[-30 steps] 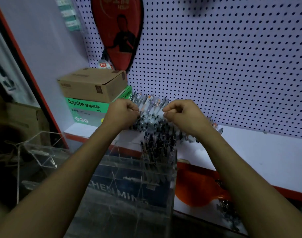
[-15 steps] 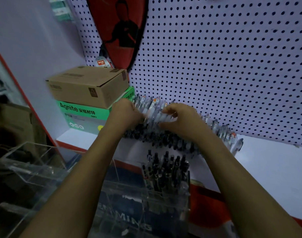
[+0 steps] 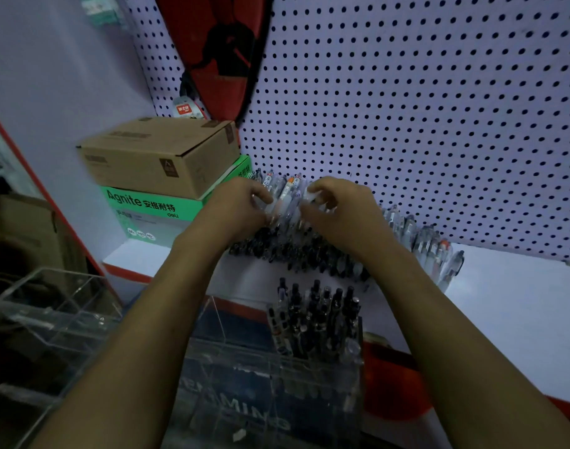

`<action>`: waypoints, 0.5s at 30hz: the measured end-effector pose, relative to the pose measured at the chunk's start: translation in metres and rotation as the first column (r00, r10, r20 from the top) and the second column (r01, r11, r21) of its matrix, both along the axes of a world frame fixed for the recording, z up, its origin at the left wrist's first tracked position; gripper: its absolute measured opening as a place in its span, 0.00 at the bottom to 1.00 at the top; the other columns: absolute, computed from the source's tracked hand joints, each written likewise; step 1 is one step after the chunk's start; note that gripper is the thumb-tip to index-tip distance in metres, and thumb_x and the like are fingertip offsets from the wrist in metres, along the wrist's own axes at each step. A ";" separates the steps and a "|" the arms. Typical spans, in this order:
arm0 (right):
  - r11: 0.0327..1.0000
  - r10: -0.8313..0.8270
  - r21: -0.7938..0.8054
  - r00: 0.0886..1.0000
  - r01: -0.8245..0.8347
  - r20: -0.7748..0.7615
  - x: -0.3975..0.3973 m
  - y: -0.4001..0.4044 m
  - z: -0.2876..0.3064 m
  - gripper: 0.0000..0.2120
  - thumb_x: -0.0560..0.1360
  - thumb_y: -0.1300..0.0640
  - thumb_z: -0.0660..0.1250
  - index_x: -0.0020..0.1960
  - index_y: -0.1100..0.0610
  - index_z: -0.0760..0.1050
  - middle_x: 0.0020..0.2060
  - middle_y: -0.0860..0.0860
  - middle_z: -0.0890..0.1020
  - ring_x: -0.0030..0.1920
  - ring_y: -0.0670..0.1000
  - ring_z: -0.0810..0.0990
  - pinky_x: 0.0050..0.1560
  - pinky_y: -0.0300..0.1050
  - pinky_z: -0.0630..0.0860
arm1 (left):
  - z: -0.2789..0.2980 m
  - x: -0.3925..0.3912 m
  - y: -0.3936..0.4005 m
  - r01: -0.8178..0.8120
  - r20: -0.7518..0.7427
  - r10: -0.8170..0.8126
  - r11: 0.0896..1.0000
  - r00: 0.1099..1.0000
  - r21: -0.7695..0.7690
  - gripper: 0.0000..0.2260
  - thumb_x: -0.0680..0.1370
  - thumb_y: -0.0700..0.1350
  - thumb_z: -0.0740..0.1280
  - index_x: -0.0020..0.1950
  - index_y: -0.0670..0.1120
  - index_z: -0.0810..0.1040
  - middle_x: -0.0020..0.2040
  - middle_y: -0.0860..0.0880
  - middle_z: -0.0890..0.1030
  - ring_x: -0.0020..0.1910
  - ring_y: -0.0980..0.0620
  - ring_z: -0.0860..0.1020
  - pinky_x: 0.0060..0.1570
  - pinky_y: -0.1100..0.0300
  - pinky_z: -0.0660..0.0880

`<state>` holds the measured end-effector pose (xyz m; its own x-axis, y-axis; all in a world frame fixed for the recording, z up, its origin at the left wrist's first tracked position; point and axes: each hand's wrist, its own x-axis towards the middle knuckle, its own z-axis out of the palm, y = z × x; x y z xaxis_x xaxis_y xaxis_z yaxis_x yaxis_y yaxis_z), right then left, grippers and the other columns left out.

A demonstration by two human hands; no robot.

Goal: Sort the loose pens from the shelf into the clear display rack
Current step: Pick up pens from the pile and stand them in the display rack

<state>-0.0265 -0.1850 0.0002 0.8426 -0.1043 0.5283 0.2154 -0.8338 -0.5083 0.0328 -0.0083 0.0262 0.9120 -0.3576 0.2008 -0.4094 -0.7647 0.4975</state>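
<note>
A long row of loose clear-barrelled pens point(image 3: 416, 241) lies on the white shelf point(image 3: 516, 303) against the pegboard. My left hand point(image 3: 235, 209) and my right hand point(image 3: 341, 212) both curl their fingers round a bunch of these pens point(image 3: 288, 196) at the row's left end. The hands cover the middle of the row. Below the shelf stands the clear display rack point(image 3: 270, 384); its right compartment holds several dark-capped pens point(image 3: 316, 315) standing upright.
A brown cardboard box point(image 3: 160, 157) sits on a green box point(image 3: 154, 209) at the shelf's left end. A red racket cover point(image 3: 218, 47) hangs on the pegboard point(image 3: 422, 108). A second clear acrylic holder point(image 3: 40, 319) stands at the lower left.
Both hands have loosened from tight fists and gathered pens between them at the left of the row. The view has drawn closer and shifted, revealing more pens to the right.
</note>
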 end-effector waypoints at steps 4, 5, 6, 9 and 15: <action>0.978 0.009 0.208 1.000 -0.007 -0.012 -0.006 -0.002 0.009 0.14 0.80 0.56 0.60 0.63 0.54 0.77 0.37 0.52 0.82 0.34 0.52 0.77 0.37 0.37 0.75 | -0.001 0.004 0.008 0.045 0.013 -0.046 0.997 0.999 0.059 0.16 0.75 0.42 0.72 0.62 0.52 0.79 0.47 0.50 0.77 0.43 0.52 0.75 0.42 0.63 0.67; 0.970 0.020 0.244 1.000 -0.015 -0.019 -0.007 -0.002 0.010 0.14 0.81 0.56 0.59 0.63 0.52 0.77 0.40 0.54 0.84 0.35 0.55 0.78 0.37 0.41 0.76 | -0.001 0.005 0.010 0.054 0.030 -0.056 0.996 0.998 0.065 0.16 0.75 0.43 0.72 0.62 0.53 0.79 0.49 0.49 0.78 0.44 0.51 0.75 0.44 0.63 0.67; 0.962 0.028 0.272 0.999 -0.019 -0.027 -0.007 -0.001 0.011 0.14 0.81 0.56 0.58 0.63 0.52 0.77 0.43 0.56 0.84 0.38 0.58 0.79 0.38 0.45 0.77 | -0.002 0.006 0.011 0.063 0.054 -0.067 0.996 0.996 0.070 0.16 0.74 0.45 0.73 0.62 0.53 0.80 0.51 0.48 0.77 0.45 0.51 0.75 0.45 0.62 0.67; 0.946 0.031 0.323 0.998 -0.013 -0.049 -0.009 0.002 0.014 0.13 0.81 0.56 0.58 0.60 0.52 0.78 0.45 0.53 0.84 0.43 0.56 0.81 0.43 0.49 0.79 | -0.003 0.006 0.014 0.101 0.140 -0.111 0.992 0.984 0.072 0.15 0.75 0.45 0.73 0.61 0.53 0.81 0.52 0.50 0.77 0.45 0.54 0.73 0.48 0.62 0.67; 0.924 0.037 0.383 0.998 -0.012 -0.058 -0.010 0.007 0.017 0.15 0.81 0.52 0.59 0.50 0.60 0.81 0.42 0.52 0.83 0.43 0.57 0.81 0.48 0.55 0.79 | -0.009 0.007 0.006 0.051 0.351 0.020 0.980 0.936 -0.192 0.09 0.78 0.42 0.67 0.58 0.46 0.82 0.48 0.48 0.82 0.41 0.54 0.76 0.46 0.63 0.71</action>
